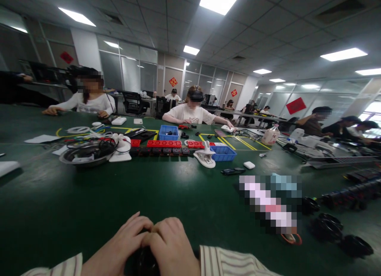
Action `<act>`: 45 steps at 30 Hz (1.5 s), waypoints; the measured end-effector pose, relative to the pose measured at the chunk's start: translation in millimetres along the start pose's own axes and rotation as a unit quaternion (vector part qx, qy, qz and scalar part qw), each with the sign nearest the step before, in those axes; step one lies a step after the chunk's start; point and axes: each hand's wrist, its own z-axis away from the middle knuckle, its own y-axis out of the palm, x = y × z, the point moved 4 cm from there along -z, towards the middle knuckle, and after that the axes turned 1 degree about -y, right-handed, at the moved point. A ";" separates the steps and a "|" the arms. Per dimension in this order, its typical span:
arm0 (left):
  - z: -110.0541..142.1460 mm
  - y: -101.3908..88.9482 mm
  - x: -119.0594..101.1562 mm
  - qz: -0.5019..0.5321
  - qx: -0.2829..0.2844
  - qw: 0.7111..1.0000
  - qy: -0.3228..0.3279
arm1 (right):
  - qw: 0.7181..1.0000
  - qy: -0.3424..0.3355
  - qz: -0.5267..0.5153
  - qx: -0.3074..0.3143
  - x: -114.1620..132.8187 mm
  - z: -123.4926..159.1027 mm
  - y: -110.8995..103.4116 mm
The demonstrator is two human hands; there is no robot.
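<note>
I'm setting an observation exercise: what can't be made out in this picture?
All in the head view:
Black object: mostly covered by the left hand and right hand, cut off by the bottom edge.
Pink item: details masked by pixel blocks.
Metal bowl: inside partly hidden by dark cables.
White item: cut off by the left edge.

- Left sleeve (61, 267), lower left of the frame: cream cloth with thin, dark brownish stripes, ending at the wrist.
- Right sleeve (230, 262), bottom centre-right: matching striped cream cloth, loose and wide at its open end.
- Left hand (120, 241) and right hand (174, 244), bottom centre: both bare.
</note>
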 end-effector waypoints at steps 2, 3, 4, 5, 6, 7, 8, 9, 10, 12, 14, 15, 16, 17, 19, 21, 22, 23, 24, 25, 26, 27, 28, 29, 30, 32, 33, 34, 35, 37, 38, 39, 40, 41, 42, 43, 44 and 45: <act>-1.1 -1.2 0.4 0.009 -0.007 1.000 0.003 | 0.999 -0.019 0.012 0.024 -3.8 0.7 3.2; -1.6 -1.0 0.7 0.010 -0.004 1.000 0.005 | 0.998 -0.035 0.012 0.043 -5.3 0.8 4.9; -2.1 -0.5 1.0 0.010 0.002 1.000 0.006 | 0.996 -0.055 0.007 0.067 -6.4 0.6 6.6; -2.7 0.1 1.3 0.007 0.009 1.000 0.005 | 0.993 -0.079 -0.001 0.092 -7.1 0.3 8.2; -3.1 0.8 1.9 0.005 0.018 1.000 0.001 | 0.988 -0.107 -0.011 0.113 -6.9 -0.2 9.3; -3.5 1.3 2.6 0.002 0.023 1.000 -0.005 | 0.982 -0.140 -0.023 0.129 -5.9 -0.9 9.6; -3.7 2.0 3.4 0.000 0.027 1.000 -0.008 | 0.976 -0.167 -0.033 0.136 -4.5 -2.0 8.9; -3.6 2.7 4.1 -0.002 0.029 1.000 -0.008 | 0.973 -0.186 -0.042 0.131 -2.9 -3.5 6.9; -3.1 3.3 5.0 -0.004 0.026 1.000 -0.003 | 0.973 -0.195 -0.052 0.114 -1.1 -5.5 3.4; -1.2 4.1 7.2 -0.010 0.003 1.000 0.013 | 0.980 -0.176 -0.075 0.055 2.3 -10.0 -7.1; 1.6 4.6 9.7 -0.015 -0.030 0.999 0.025 | 0.988 -0.125 -0.094 0.015 4.9 -12.6 -15.8; 3.0 4.9 10.3 -0.018 -0.044 0.998 0.029 | 0.990 -0.097 -0.100 0.002 5.8 -12.8 -18.5; 4.2 5.4 10.0 -0.021 -0.053 0.998 0.033 | 0.993 -0.068 -0.099 -0.005 6.1 -12.2 -19.7; 5.0 5.6 9.0 -0.023 -0.059 0.997 0.034 | 0.995 -0.042 -0.091 -0.013 5.9 -10.9 -19.8; 5.3 5.0 4.8 -0.025 -0.068 0.997 0.029 | 0.998 -0.008 -0.057 -0.021 3.9 -7.1 -17.1; 3.8 3.4 -0.7 -0.024 -0.066 0.997 0.016 | 1.000 -0.009 -0.024 0.019 1.6 -3.3 -10.1; 2.5 2.4 -3.2 -0.025 -0.060 0.998 0.009 | 0.998 -0.024 -0.017 0.047 1.1 -2.0 -6.6; 1.0 1.5 -5.5 -0.024 -0.051 0.998 0.002 | 0.997 -0.044 -0.018 0.066 0.9 -1.3 -4.4; -0.8 0.8 -7.2 -0.022 -0.037 0.999 -0.004 | 0.995 -0.065 -0.025 0.074 1.1 -1.5 -3.7; -2.5 0.1 -8.1 -0.019 -0.023 0.999 -0.012 | 0.993 -0.088 -0.037 0.064 1.8 -2.7 -4.8; -4.1 -0.6 -8.4 -0.014 -0.011 1.000 -0.020 | 0.991 -0.115 -0.049 0.042 3.3 -4.8 -7.1; -5.4 -1.2 -8.3 -0.008 0.001 1.000 -0.026 | 0.988 -0.144 -0.059 0.017 5.2 -7.4 -9.7; -6.2 -1.8 -7.8 -0.003 0.011 0.999 -0.031 | 0.982 -0.174 -0.066 -0.004 7.4 -10.3 -12.1; -6.6 -2.3 -7.1 -0.001 0.018 0.999 -0.032 | 0.977 -0.203 -0.070 -0.016 9.6 -13.1 -13.7; -6.3 -2.7 -6.2 0.000 0.022 0.999 -0.029 | 0.970 -0.229 -0.075 -0.022 11.5 -15.7 -15.0; -4.6 -2.8 -4.1 0.002 0.027 0.999 -0.017 | 0.963 -0.254 -0.084 -0.034 13.1 -19.8 -18.4; -3.3 -2.8 -3.0 0.004 0.022 1.000 -0.008 | 0.964 -0.250 -0.089 -0.038 12.4 -21.1 -20.7; -2.0 -2.8 -1.6 0.007 0.014 1.000 0.002 | 0.966 -0.239 -0.093 -0.035 11.4 -21.6 -22.7; -0.8 -2.6 -0.1 0.009 0.003 1.000 0.012 | 0.970 -0.221 -0.093 -0.023 10.2 -21.2 -24.3; 0.8 -1.5 3.3 0.008 -0.022 0.999 0.032 | 0.982 -0.165 -0.090 0.016 6.8 -18.2 -24.7; 1.1 -0.3 5.2 0.004 -0.031 0.999 0.039 | 0.988 -0.127 -0.087 0.030 4.7 -15.7 -23.7; 1.3 1.3 7.3 -0.003 -0.035 0.998 0.042 | 0.992 -0.091 -0.082 0.034 2.7 -12.8 -22.1; 1.2 3.2 9.4 -0.011 -0.034 0.998 0.042 | 0.995 -0.055 -0.076 0.027 0.7 -9.8 -19.9; 1.1 5.3 11.4 -0.019 -0.028 0.999 0.039 | 0.997 -0.030 -0.065 0.019 -0.8 -6.8 -16.7; 1.1 7.4 13.1 -0.028 -0.018 0.999 0.035 | 0.998 -0.016 -0.051 0.017 -1.7 -4.3 -12.5; 1.2 9.1 14.4 -0.034 -0.010 0.999 0.031 | 0.999 -0.009 -0.032 0.017 -2.3 -2.4 -8.2; 1.4 9.9 14.9 -0.037 -0.007 0.999 0.028 | 1.000 -0.012 -0.011 0.026 -2.5 -1.2 -3.9; 1.6 10.1 14.7 -0.037 -0.007 0.999 0.028 | 0.999 -0.013 0.011 0.040 -3.0 -0.7 -0.2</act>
